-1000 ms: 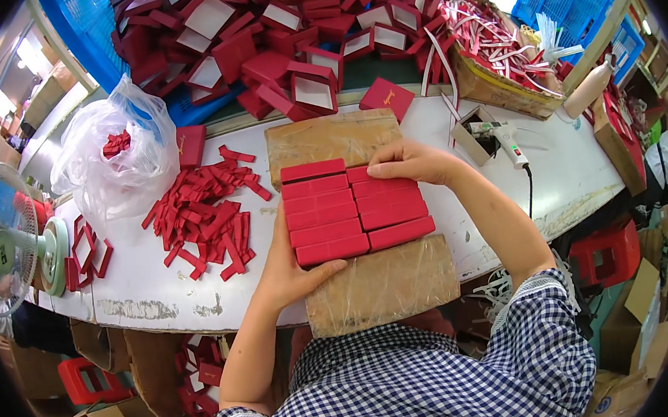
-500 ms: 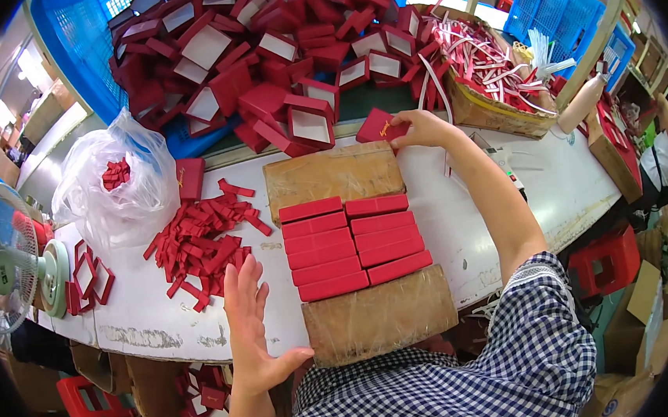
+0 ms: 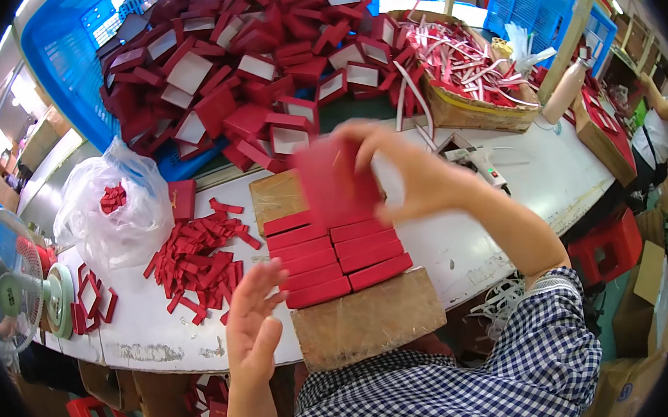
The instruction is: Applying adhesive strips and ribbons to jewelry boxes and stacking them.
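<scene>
Right hand (image 3: 405, 167) is pinching a flat red gift box piece (image 3: 324, 182), thumb below, fingers over the near edge; motion blur is hiding whether it's a lid or a whole box; the piece is hanging above the far end of the rows and covering part of them. Left hand (image 3: 253, 321) is holding nothing, palm turned inward, fingers loosely spread, hovering just beside the left column (image 3: 313, 277).

Progress, as I'm reading it: red boxes are lying packed in two side-by-side columns, left column and right column (image 3: 370, 253), front faces roughly lining up; a brown tape-wrapped block (image 3: 368, 319) is sitting at the near end, and a similar brown surface (image 3: 275, 201) is showing past the far end; can't tell if they're one piece. Arranged part is looking orderly; the held piece is not yet resting anywhere; exact count is staying unclear behind the hand.

Remaining stock: a big heap of red boxes (image 3: 215, 112), many open and showing white insides, is filling the area behind, so plenty is apparently waiting; loose red strips (image 3: 193, 259) are lying piled left of the columns; a plastic bag (image 3: 97, 235) is standing beyond them; all on the white table (image 3: 140, 337).
</scene>
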Action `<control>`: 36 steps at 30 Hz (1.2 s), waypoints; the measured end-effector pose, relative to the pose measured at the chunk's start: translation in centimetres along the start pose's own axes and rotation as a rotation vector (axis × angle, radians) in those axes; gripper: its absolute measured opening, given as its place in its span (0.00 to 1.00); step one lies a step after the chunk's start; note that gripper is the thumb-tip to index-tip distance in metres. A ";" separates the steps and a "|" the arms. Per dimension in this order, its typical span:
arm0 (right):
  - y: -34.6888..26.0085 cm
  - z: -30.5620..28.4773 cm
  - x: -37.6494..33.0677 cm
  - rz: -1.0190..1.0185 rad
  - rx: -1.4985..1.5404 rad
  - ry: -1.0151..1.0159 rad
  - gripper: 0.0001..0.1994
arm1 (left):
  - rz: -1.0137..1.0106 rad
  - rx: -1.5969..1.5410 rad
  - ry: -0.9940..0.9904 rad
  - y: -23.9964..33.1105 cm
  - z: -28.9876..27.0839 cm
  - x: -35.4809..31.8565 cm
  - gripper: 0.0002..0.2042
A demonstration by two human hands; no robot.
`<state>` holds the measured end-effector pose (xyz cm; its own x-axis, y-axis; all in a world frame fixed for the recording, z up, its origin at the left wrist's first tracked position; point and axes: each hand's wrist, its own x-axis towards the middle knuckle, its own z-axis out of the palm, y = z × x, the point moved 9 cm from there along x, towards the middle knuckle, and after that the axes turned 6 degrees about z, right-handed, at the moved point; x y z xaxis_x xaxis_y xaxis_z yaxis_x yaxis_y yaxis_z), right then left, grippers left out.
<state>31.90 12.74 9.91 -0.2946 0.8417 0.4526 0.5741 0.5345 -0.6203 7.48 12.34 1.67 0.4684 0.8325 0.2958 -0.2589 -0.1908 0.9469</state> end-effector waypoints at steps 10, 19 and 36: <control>11.7 -4.5 -1.2 0.407 -0.418 0.153 0.27 | -0.132 -0.371 0.043 0.4 0.8 -3.8 0.32; 31.9 -10.9 -1.7 0.717 -0.949 0.151 0.12 | -0.114 -0.259 0.228 2.0 -2.5 -5.3 0.20; -9.2 5.4 1.5 -0.319 -0.018 0.021 0.03 | 0.260 0.314 0.097 4.6 -1.5 -5.1 0.15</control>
<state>22.09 9.56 12.86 -0.4462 0.6298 0.6359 0.4684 0.7697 -0.4337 2.63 8.02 4.35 0.3354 0.7780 0.5313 -0.0811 -0.5380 0.8390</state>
